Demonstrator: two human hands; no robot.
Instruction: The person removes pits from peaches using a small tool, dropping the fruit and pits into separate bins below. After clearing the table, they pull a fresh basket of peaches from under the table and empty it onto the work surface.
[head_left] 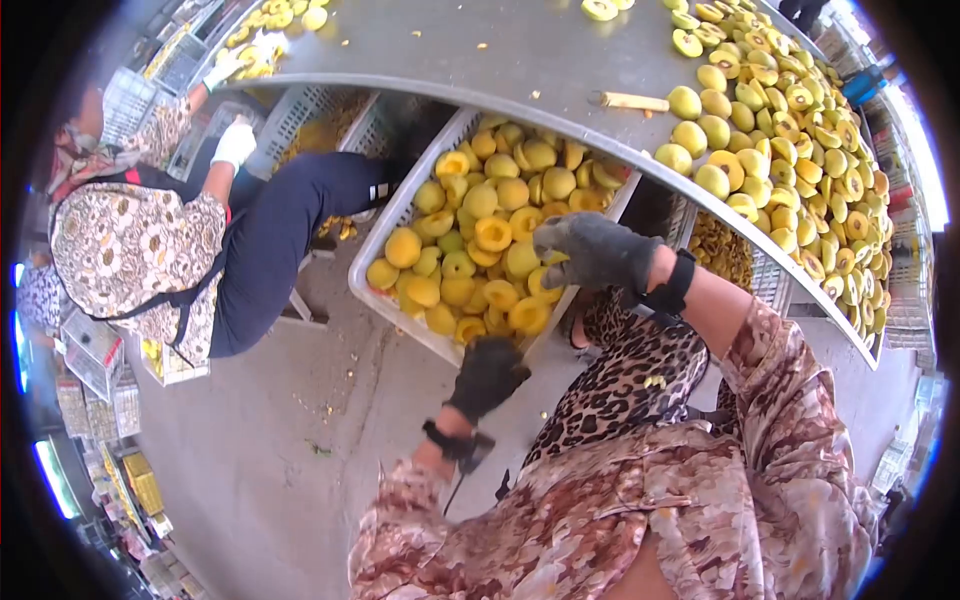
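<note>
A white plastic crate (362, 262) full of yellow-green fruit halves (493, 234) sits below the table edge. Over the crate's right side is my right hand (594, 250) in a grey glove. Its fingers are bent and apart above the fruit, with nothing visible between them. My left hand (488, 378), in a dark glove, is against the crate's near rim. The fingers of this hand are mostly hidden, so its grip is unclear.
On the metal table (450, 50), a large heap of halved fruit (800, 150) lies at the right, near a wooden-handled tool (634, 102). A seated co-worker (140, 250) in white gloves is at the left. More crates (300, 115) stand under the table.
</note>
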